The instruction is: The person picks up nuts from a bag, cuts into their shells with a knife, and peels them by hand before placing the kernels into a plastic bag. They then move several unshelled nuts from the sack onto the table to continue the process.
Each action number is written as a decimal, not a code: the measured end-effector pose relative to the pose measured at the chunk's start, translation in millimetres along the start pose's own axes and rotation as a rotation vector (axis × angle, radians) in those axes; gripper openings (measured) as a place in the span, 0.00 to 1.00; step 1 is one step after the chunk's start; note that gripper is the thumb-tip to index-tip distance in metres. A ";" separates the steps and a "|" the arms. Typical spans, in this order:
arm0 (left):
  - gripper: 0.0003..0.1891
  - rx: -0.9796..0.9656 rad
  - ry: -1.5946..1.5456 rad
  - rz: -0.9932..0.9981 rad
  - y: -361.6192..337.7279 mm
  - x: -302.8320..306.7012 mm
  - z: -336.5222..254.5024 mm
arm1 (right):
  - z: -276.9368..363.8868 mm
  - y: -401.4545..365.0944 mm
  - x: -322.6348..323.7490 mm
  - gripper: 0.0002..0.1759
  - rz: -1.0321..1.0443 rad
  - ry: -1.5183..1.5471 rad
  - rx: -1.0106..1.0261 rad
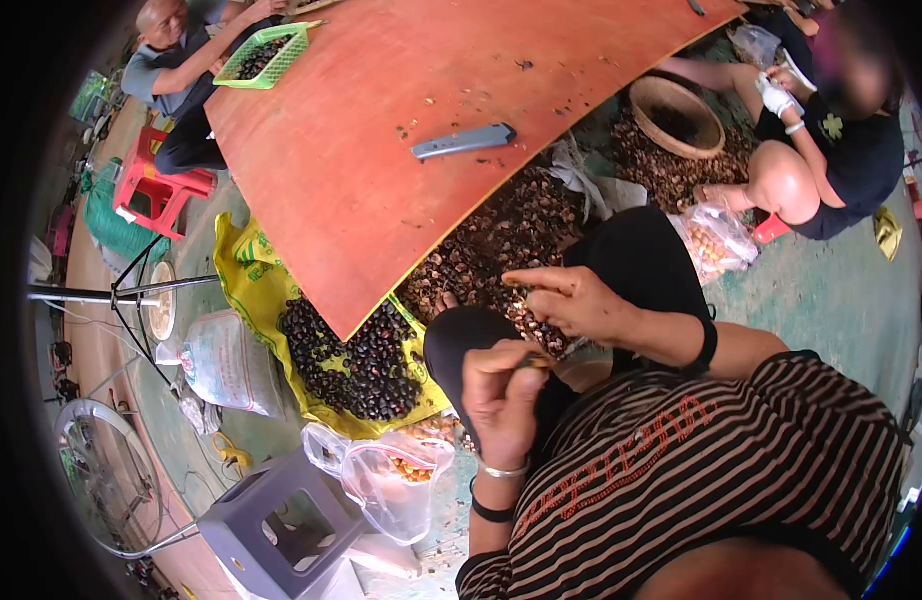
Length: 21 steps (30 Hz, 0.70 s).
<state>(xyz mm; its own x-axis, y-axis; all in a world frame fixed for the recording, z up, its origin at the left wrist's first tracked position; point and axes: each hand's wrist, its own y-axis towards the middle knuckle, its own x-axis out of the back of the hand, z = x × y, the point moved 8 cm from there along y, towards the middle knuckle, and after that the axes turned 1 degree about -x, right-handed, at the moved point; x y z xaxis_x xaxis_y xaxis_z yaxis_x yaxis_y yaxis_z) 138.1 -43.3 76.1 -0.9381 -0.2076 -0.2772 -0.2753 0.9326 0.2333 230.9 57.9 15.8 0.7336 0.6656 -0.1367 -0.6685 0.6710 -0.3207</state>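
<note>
My left hand [499,405], with a bracelet at the wrist, is closed in a pinch on a small dark nut-like piece [534,362]. Just above and to its right, my right hand [576,303] has its index finger extended and the thumb close under it; a small dark bit seems to lie between the fingertips, too small to name. Both hands are over my lap, apart from each other. Below them lies a heap of broken brown shells [501,240]. Dark whole nuts [351,355] are piled on a yellow sack [243,265] to the left.
A red-orange tabletop [381,90] bears a grey utility knife [463,141] and a green basket [299,50] of nuts. Two co-workers sit at far left and right. Nearby are a wicker basket [716,143], plastic bags [386,490] of pale nuts and a grey stool [226,520].
</note>
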 end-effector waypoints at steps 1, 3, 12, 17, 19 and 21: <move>0.11 0.043 -0.169 -0.093 3.4 9.6 5.2 | 7.7 -2.6 -4.0 0.21 0.047 0.099 -0.025; 0.14 0.117 -0.329 -0.226 1.7 19.8 11.7 | 27.7 -17.6 -14.0 0.22 0.118 0.153 -0.112; 0.14 0.050 -0.030 -0.314 1.0 23.0 15.5 | 44.8 -38.8 -44.8 0.27 0.349 0.156 -0.051; 0.14 0.063 -0.091 -0.248 1.0 22.7 18.4 | 34.6 -34.3 -44.3 0.24 0.355 0.196 -0.093; 0.14 0.078 -0.052 -0.245 0.7 23.8 21.3 | 34.1 -31.3 -40.6 0.22 0.290 0.108 -0.043; 0.14 0.090 -0.007 -0.245 1.6 26.0 22.1 | 33.2 -29.3 -40.7 0.21 0.269 0.118 -0.011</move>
<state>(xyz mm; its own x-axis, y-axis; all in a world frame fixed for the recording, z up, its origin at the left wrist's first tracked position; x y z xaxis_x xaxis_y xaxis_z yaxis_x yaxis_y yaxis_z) 118.0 -40.7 48.7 -0.8443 -0.4283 -0.3221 -0.4737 0.8775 0.0750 216.6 22.0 61.9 0.5396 0.7762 -0.3260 -0.8401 0.4716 -0.2678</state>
